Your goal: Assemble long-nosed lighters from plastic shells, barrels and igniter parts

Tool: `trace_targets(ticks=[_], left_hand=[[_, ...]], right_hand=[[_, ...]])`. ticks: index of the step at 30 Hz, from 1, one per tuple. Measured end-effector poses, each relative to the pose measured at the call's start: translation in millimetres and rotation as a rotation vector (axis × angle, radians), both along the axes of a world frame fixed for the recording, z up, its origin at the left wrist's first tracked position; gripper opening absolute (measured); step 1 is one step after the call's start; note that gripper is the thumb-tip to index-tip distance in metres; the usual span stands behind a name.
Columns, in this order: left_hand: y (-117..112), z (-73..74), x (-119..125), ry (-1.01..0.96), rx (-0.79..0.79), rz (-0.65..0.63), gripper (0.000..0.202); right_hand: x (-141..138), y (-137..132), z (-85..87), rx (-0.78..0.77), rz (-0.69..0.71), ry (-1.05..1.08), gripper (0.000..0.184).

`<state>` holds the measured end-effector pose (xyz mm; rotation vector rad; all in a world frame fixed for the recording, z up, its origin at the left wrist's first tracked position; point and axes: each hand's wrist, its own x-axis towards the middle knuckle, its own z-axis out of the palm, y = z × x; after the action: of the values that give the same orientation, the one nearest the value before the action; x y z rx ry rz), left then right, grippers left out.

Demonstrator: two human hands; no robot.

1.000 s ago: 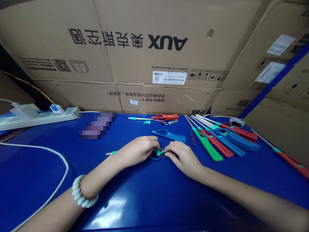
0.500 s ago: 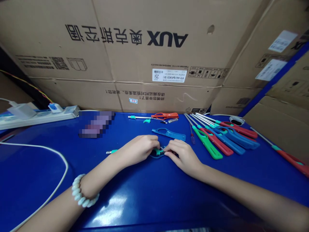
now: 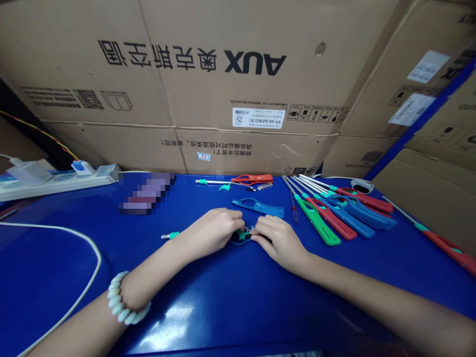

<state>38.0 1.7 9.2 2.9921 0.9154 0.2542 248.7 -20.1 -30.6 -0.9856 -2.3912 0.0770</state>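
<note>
Head view. Near the table's middle: a half-assembled long-nozzle lighter (image 3: 238,241), flat on the blue table (image 3: 223,307), pinned between both hands. Long axis left to right across the table, roughly parallel to the near edge. Metal nozzle tip (image 3: 168,236) pointing to the person's left, poking out past the left hand; blue handle toward the right. Green trigger (image 3: 242,234) showing in the gap between the hands.

Left hand (image 3: 213,230): curled down over the front of the handle, fingers closed, thumb and forefinger pinched at the trigger. Bead bracelet (image 3: 124,303) on that wrist.

Right hand (image 3: 277,239): fingers bent and drawn together, tips pressed onto the rear of the handle. Most of the handle hidden beneath, so the hold under the palm unclear.

Just beyond the hands, not touching them: a loose blue handle shell (image 3: 258,207), lying along much the same left-right line. Farther back, near the cardboard boxes (image 3: 223,74): an opened red lighter (image 3: 253,179), nozzle likewise to the left.

To the right: a row of finished lighters (image 3: 334,213), green, red and blue, side by side, nozzles slanting away toward the boxes. Just left of the row, a small red-handled screwdriver (image 3: 294,212). Well apart at far right, one more red lighter (image 3: 446,246).

At far left: a white power strip (image 3: 63,177) against the boxes, and a white cable (image 3: 97,258) looping over the table.
</note>
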Motion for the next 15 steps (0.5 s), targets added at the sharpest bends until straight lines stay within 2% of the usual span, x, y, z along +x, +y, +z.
trace_targets(ticks=[7, 15], left_hand=[[-1.2, -0.1, 2.3, -0.002, -0.046, 0.040, 0.028], [-4.8, 3.6, 5.2, 0.052, -0.012, 0.051, 0.026]], right_hand=[[-1.3, -0.5, 1.4, -0.042, -0.011, 0.017, 0.012], [-1.0, 1.6, -0.4, -0.090, -0.002, 0.045, 0.012]])
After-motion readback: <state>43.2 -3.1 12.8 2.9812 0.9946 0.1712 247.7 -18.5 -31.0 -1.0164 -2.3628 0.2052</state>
